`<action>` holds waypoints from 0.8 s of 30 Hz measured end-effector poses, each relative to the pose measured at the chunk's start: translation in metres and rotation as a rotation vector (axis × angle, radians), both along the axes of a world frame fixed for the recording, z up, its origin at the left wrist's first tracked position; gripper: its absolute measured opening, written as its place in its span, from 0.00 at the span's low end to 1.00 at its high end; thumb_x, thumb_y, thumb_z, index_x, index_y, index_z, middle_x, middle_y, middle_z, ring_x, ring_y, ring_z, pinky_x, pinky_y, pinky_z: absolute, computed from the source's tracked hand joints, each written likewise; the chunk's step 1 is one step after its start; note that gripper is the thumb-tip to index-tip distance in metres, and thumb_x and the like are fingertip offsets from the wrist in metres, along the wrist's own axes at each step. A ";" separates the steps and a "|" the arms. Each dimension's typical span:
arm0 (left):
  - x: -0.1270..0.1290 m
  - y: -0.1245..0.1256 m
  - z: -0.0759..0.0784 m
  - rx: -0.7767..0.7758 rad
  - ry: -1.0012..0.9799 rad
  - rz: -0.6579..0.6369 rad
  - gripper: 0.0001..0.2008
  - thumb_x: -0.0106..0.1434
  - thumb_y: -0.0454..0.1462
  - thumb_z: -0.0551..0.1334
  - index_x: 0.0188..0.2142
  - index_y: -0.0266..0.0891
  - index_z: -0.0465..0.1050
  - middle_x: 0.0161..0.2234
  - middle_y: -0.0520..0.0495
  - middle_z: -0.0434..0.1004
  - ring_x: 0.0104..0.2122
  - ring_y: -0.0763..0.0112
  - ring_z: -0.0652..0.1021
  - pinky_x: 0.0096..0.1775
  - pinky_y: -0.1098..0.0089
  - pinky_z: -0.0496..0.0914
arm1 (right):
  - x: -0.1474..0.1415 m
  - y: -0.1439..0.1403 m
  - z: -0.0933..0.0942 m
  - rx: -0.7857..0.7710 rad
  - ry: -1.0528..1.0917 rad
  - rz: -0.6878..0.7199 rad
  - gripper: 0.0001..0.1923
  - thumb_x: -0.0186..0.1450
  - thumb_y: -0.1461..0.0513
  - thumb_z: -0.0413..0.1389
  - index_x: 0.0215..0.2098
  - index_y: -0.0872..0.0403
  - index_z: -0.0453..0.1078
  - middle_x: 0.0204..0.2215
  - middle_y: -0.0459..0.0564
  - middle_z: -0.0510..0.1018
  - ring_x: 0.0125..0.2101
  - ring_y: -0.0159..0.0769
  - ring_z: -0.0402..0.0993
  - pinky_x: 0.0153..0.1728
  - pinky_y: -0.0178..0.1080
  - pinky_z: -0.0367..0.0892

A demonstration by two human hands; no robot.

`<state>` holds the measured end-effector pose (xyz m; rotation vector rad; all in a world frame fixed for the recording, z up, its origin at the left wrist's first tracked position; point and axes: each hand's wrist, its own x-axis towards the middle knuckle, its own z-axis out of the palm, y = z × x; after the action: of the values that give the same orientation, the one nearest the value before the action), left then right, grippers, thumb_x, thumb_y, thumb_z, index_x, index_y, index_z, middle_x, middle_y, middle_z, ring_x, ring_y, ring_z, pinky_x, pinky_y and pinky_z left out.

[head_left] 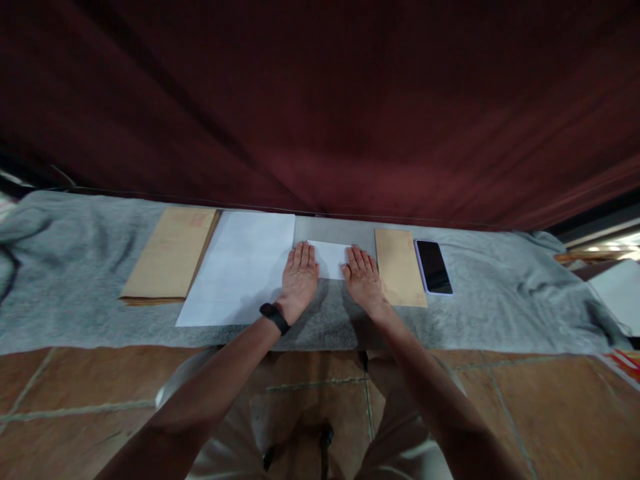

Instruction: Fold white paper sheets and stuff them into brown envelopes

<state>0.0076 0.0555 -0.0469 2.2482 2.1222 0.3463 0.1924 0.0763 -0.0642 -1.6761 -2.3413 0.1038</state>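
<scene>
Head view: left hand (300,279) and right hand (364,280), fingers straight and together, lie flat at the ends of a small white paper rectangle (331,260) on grey cloth (495,287), between stacked tan paper envelopes (167,260) and 1 tan envelope (400,267), contents hidden.

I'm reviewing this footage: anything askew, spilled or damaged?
Nothing spilled or damaged shows. Only the gray cloth looks untidy, wrinkled toward its ends; the small white paper lies between left hand and right hand.

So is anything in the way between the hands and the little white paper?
No, nothing that I can see. The left hand and right hand lie flat at the two ends of the little white paper, with nothing visible in between.
</scene>
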 end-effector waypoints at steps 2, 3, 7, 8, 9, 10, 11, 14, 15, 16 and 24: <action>0.002 -0.002 0.003 0.016 0.001 -0.071 0.30 0.69 0.30 0.45 0.70 0.24 0.54 0.71 0.31 0.52 0.72 0.55 0.51 0.71 0.50 0.49 | 0.000 0.000 0.000 -0.005 0.001 -0.001 0.29 0.77 0.56 0.40 0.72 0.60 0.53 0.71 0.59 0.57 0.70 0.48 0.54 0.68 0.53 0.49; 0.004 -0.004 0.004 0.021 0.002 -0.137 0.31 0.68 0.28 0.45 0.70 0.25 0.54 0.72 0.33 0.52 0.73 0.57 0.50 0.72 0.52 0.48 | 0.000 0.000 0.000 -0.006 -0.001 -0.003 0.29 0.77 0.56 0.40 0.72 0.60 0.53 0.71 0.59 0.56 0.70 0.48 0.54 0.68 0.52 0.49; 0.018 -0.013 0.004 0.013 0.012 -0.409 0.28 0.72 0.34 0.49 0.70 0.29 0.56 0.72 0.37 0.53 0.73 0.61 0.49 0.72 0.55 0.46 | -0.001 0.000 0.001 -0.018 -0.026 -0.001 0.29 0.77 0.58 0.41 0.72 0.61 0.54 0.72 0.59 0.56 0.70 0.49 0.53 0.68 0.52 0.49; 0.021 -0.015 0.002 0.003 0.011 -0.426 0.28 0.73 0.38 0.50 0.70 0.29 0.56 0.72 0.37 0.52 0.73 0.60 0.49 0.72 0.55 0.46 | -0.001 0.000 0.002 -0.020 -0.033 0.001 0.29 0.76 0.58 0.41 0.72 0.61 0.54 0.72 0.59 0.56 0.70 0.49 0.53 0.68 0.52 0.49; 0.023 -0.017 0.001 -0.009 0.010 -0.420 0.30 0.73 0.41 0.51 0.70 0.29 0.55 0.72 0.36 0.52 0.73 0.59 0.50 0.72 0.54 0.47 | -0.001 0.000 0.002 -0.023 -0.039 0.005 0.29 0.76 0.58 0.41 0.72 0.61 0.54 0.72 0.59 0.55 0.70 0.50 0.53 0.68 0.52 0.49; 0.024 -0.019 -0.001 -0.021 0.010 -0.399 0.31 0.73 0.44 0.51 0.70 0.28 0.54 0.72 0.34 0.52 0.73 0.57 0.51 0.71 0.54 0.47 | -0.001 0.000 0.002 -0.025 -0.042 0.010 0.29 0.76 0.58 0.41 0.72 0.62 0.54 0.72 0.59 0.55 0.70 0.50 0.53 0.68 0.52 0.49; 0.025 -0.020 -0.003 -0.031 0.010 -0.379 0.33 0.73 0.46 0.52 0.70 0.28 0.54 0.72 0.33 0.51 0.72 0.56 0.51 0.71 0.54 0.48 | -0.001 0.000 0.003 -0.026 -0.042 0.011 0.29 0.76 0.58 0.41 0.72 0.62 0.55 0.72 0.60 0.55 0.70 0.51 0.53 0.68 0.53 0.49; 0.026 -0.023 -0.006 -0.031 0.016 -0.362 0.33 0.73 0.47 0.51 0.70 0.28 0.54 0.72 0.33 0.50 0.73 0.55 0.50 0.71 0.54 0.47 | -0.001 0.001 0.005 -0.024 -0.028 0.016 0.28 0.76 0.59 0.41 0.71 0.63 0.56 0.71 0.61 0.56 0.70 0.51 0.53 0.68 0.54 0.50; 0.026 -0.023 -0.006 -0.025 0.018 -0.363 0.33 0.73 0.47 0.51 0.70 0.28 0.53 0.73 0.34 0.49 0.73 0.55 0.50 0.71 0.54 0.47 | -0.001 0.001 0.006 -0.021 -0.018 0.018 0.28 0.76 0.59 0.41 0.71 0.63 0.56 0.71 0.62 0.56 0.70 0.50 0.53 0.68 0.54 0.50; 0.026 -0.024 -0.006 -0.019 0.020 -0.364 0.33 0.73 0.47 0.51 0.71 0.28 0.53 0.73 0.34 0.49 0.73 0.55 0.49 0.71 0.54 0.47 | -0.001 0.002 0.006 -0.017 -0.004 0.019 0.28 0.76 0.59 0.41 0.70 0.64 0.57 0.71 0.63 0.57 0.70 0.50 0.53 0.68 0.54 0.50; 0.026 -0.024 -0.010 -0.008 -0.005 -0.372 0.31 0.73 0.40 0.49 0.70 0.25 0.52 0.71 0.30 0.52 0.72 0.56 0.52 0.70 0.52 0.49 | -0.016 0.004 0.004 -0.060 0.109 0.201 0.29 0.78 0.55 0.37 0.72 0.58 0.55 0.71 0.54 0.58 0.71 0.39 0.52 0.70 0.47 0.50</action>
<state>0.0337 0.0313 -0.0570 2.5611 1.6452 0.3228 0.1765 0.0801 -0.0605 -1.4185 -2.4389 0.2985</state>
